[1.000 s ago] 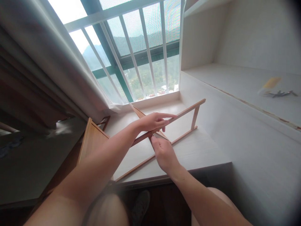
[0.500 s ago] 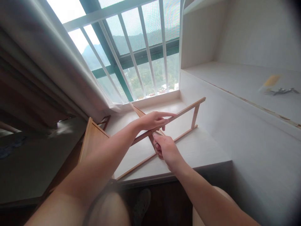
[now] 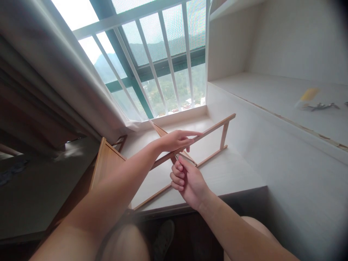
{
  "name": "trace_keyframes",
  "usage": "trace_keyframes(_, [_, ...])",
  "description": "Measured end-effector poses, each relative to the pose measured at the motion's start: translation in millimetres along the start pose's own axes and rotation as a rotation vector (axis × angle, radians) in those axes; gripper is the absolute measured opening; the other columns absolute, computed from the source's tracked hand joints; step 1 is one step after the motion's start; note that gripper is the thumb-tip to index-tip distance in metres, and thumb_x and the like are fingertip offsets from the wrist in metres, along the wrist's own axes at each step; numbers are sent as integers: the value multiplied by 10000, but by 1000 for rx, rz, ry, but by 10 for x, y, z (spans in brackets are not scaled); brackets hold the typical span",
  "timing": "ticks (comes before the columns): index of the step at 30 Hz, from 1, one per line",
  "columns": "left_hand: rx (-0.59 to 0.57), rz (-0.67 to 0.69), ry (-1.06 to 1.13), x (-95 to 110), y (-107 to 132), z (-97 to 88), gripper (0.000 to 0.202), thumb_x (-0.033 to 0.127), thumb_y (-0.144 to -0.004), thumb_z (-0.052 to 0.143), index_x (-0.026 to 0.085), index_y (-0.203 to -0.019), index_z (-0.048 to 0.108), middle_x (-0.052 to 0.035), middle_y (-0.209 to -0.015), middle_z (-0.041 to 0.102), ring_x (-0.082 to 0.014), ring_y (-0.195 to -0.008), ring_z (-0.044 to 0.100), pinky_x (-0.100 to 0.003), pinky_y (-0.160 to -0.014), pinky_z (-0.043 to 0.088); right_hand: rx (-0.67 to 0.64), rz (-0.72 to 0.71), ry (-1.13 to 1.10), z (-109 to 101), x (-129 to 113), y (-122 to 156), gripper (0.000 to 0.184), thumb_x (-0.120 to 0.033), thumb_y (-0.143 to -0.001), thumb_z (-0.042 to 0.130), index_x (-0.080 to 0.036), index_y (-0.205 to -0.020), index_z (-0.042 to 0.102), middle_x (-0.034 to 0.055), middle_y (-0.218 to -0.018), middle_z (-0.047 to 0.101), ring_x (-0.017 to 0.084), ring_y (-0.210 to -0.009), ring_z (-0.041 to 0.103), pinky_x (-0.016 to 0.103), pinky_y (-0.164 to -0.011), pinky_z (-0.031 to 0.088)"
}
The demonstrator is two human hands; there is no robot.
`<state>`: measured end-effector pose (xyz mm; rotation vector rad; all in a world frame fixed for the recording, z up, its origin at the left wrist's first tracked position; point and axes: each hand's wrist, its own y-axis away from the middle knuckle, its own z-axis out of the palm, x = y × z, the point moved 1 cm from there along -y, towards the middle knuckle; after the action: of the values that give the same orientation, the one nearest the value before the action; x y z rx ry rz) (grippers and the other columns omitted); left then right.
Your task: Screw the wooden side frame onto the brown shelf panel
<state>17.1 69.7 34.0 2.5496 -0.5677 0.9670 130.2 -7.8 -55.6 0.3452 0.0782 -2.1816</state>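
Observation:
A light-brown wooden frame [image 3: 214, 127] with crossing bars stands on the pale ledge. My left hand [image 3: 178, 140] lies across its upper rail, index finger stretched along the wood and other fingers bent over it, holding the rail. Just below, my right hand [image 3: 187, 177] is closed, thumb and index finger pinching a thin metal tool [image 3: 176, 157] whose tip meets the rail near the crossing. Most of the tool is hidden in the fist, so its exact kind does not show. A lower rail [image 3: 153, 197] of the frame runs beneath my hands.
A wooden panel [image 3: 108, 163] stands left of the frame. Beyond the ledge is a barred window [image 3: 163, 61], with a grey curtain [image 3: 67, 65] to the left. On the right-hand shelf lie metal pieces [image 3: 323, 106] and a blurred yellow-and-clear item [image 3: 310, 95].
My right hand has turned at the wrist, so its curled fingers now show on the left side, and it sits slightly lower. My left hand stays on the rail.

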Motion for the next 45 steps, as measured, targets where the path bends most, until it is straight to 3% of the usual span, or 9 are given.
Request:
trace_keyframes(6, [-4,-1,5,-3,0,-7,528,405,-935,471,256,-1439,422,-18,-752,658,-64,-530,439,-188,-553,403,119,-75,220,36,-5,1,391,-403,-877,558,-202,-620,344,-92,-493,235,57,-396,202,199,-380,118])
trace_keyframes(10, [-3,0,27,-37,-15,2,535,396,-933,477,247,-1443,418,-27,-746,661,-82,-574,507,-199,-578,430,244,-230,579,-86,-25,-76,460,-429,-855,566,-208,-571,280,-97,-455,213,49,-390,171,217,-400,99])
trace_keyframes(14, [-6,8,65,-64,-21,9,538,388,-929,486,233,-1440,423,-32,-749,663,-83,-578,531,-202,-589,448,268,-312,977,-208,-79,-138,476,-474,-882,506,-201,-540,316,-73,-437,266,66,-417,212,244,-427,142])
trace_keyframes(18, [-14,3,72,-65,-18,9,540,392,-930,485,239,-1443,417,-30,-749,661,-86,-586,542,-204,-594,459,293,-401,1250,-179,-145,-103,463,-458,-902,463,-196,-549,316,-57,-485,264,86,-484,238,262,-474,172])
trace_keyframes(28, [-10,-5,49,-36,-5,0,530,390,-932,476,247,-1440,423,-29,-749,658,-94,-605,552,-208,-601,457,323,-526,1599,-64,-257,-39,443,-359,-895,462,-189,-506,337,-21,-472,342,118,-507,318,297,-522,175])
trace_keyframes(33, [-4,-15,53,-31,-3,0,519,402,-934,474,258,-1431,434,-25,-751,655,-86,-585,532,-208,-589,450,279,-370,1311,-91,-205,-115,469,-415,-888,467,-198,-498,324,-34,-455,308,97,-462,269,281,-478,161])
trace_keyframes(38, [-1,-9,43,-34,-7,0,526,404,-932,482,250,-1433,432,-18,-730,650,-74,-554,499,-199,-568,431,227,-137,650,-44,-127,-132,416,-424,-849,552,-209,-579,320,-89,-465,233,57,-405,181,223,-414,109])
trace_keyframes(45, [-6,22,27,-36,-14,6,540,411,-944,457,231,-1450,402,-36,-763,669,-81,-578,522,-200,-574,428,-80,49,-184,19,34,-17,371,-310,-913,558,-205,-659,309,-87,-535,229,68,-437,171,176,-395,176])
